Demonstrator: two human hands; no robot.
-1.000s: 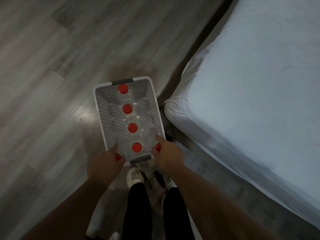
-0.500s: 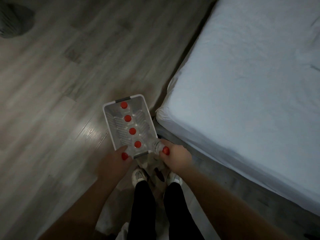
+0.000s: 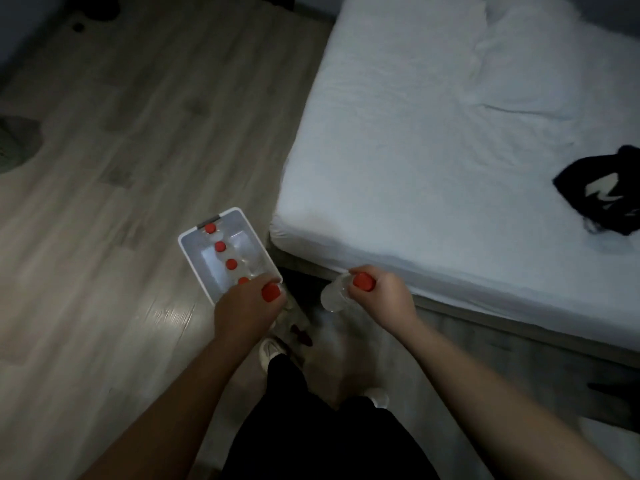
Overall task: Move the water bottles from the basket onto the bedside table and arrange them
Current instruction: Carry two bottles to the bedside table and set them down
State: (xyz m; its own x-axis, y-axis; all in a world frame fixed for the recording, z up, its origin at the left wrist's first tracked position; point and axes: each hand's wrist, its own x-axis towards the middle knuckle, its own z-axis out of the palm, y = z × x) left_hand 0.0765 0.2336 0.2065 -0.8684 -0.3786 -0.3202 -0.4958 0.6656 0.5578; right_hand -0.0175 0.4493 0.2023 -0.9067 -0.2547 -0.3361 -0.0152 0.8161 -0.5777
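Observation:
A white plastic basket (image 3: 194, 258) stands on the wood floor by the bed's corner. Several clear water bottles with red caps (image 3: 225, 264) stand in a row inside it. My left hand (image 3: 246, 308) is at the basket's near end, shut on a red-capped bottle (image 3: 270, 292) by its neck. My right hand (image 3: 381, 299) is to the right of the basket, clear of it, shut on another clear bottle (image 3: 334, 294) held by its red cap. No bedside table is in view.
A bed with a white sheet (image 3: 450, 150) fills the right side; a black garment (image 3: 602, 195) lies on it. My legs and white shoes (image 3: 273, 349) are below the hands. A dark object (image 3: 17, 143) lies on the floor at far left.
My right hand lifted a bottle out of the basket and carried it to the right. My left hand closed on a second bottle. The view pulled back, showing more of the bed.

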